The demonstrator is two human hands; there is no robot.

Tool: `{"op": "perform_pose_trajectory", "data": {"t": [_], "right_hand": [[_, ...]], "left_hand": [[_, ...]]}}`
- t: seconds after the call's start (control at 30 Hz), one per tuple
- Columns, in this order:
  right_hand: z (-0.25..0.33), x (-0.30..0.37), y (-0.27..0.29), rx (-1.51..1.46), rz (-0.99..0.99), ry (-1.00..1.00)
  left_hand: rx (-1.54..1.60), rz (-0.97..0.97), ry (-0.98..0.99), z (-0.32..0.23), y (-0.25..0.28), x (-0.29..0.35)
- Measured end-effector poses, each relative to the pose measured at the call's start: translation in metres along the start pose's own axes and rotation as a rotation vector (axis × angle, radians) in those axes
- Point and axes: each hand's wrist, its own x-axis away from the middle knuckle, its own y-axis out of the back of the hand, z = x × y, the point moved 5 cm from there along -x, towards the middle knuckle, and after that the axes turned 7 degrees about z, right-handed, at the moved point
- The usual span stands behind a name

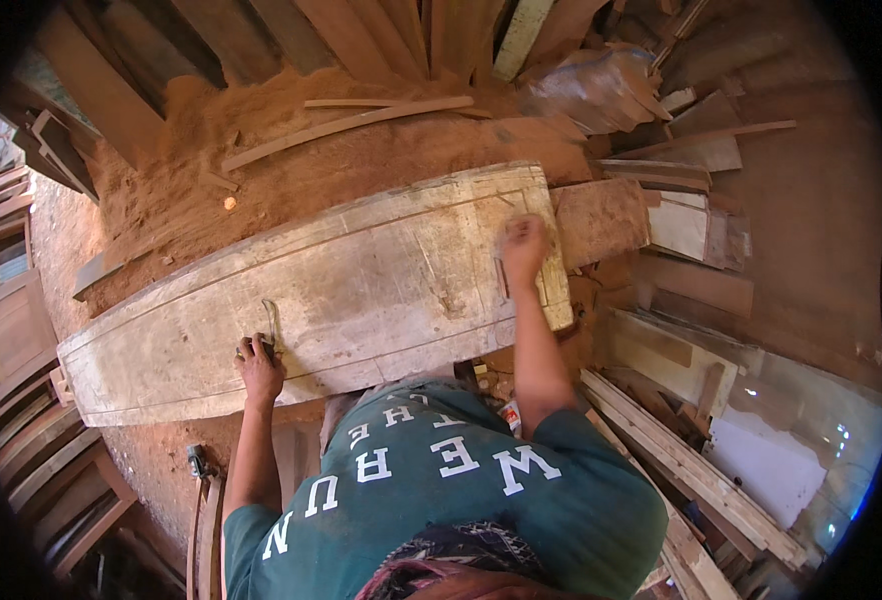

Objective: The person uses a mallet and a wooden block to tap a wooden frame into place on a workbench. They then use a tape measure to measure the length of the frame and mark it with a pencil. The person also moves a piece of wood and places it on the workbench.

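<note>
A long, pale, worn board (361, 270) with dark lines drawn along its edges lies across in front of me, wider at the right. On its near left part rests my left hand (259, 367), fingers closed around a small dark object (267, 345). A thin curved dark strip (273, 315) rises from beside that object; whether the two are joined is unclear. Over the board's right end, my right hand (524, 245) is curled and blurred by motion. What sits in its fingers, if anything, is hidden. A dark narrow mark or strip lies just below it.
Sawdust (196, 150) covers the ground beyond the board, with a long thin offcut (351, 130) on it. Planks lean along the far side. A reddish wooden piece (601, 222) adjoins the board's right end. Long timbers (691, 465) lie at near right; stacked wood stands left.
</note>
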Motion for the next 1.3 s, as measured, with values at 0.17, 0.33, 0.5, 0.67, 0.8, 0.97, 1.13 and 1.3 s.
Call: {"op": "perform_pose_trajectory", "data": {"t": [0.17,0.33,0.5,0.67,0.8,0.97,1.13,1.3], "right_hand": [[-0.118,-0.069,0.043,0.106,0.119,-0.566],[-0.166,-0.098,0.044,0.234,0.26,-0.521],[-0.162,-0.1,0.032,0.285,0.219,-0.497],[-0.198,-0.118,0.019,0.349,0.273,-0.314],[-0.187,-0.122,0.027,0.378,0.301,-0.24],[-0.164,-0.116,0.034,0.34,0.31,-0.266],[-0.153,-0.109,0.044,0.437,0.372,-0.276],[-0.143,-0.113,0.051,0.475,0.374,-0.319]], "left_hand": [[-0.037,0.006,-0.02,-0.003,0.004,-0.005],[-0.028,0.017,-0.021,-0.002,0.001,-0.005],[-0.059,0.029,0.034,-0.004,0.002,0.002],[-0.04,-0.002,0.019,-0.004,0.0,-0.003],[-0.004,-0.023,0.018,-0.006,0.004,-0.005],[0.067,-0.089,0.054,-0.015,0.002,-0.004],[0.136,-0.24,-0.029,-0.067,0.007,-0.022],[0.011,-0.212,0.046,-0.086,0.002,-0.034]]}}
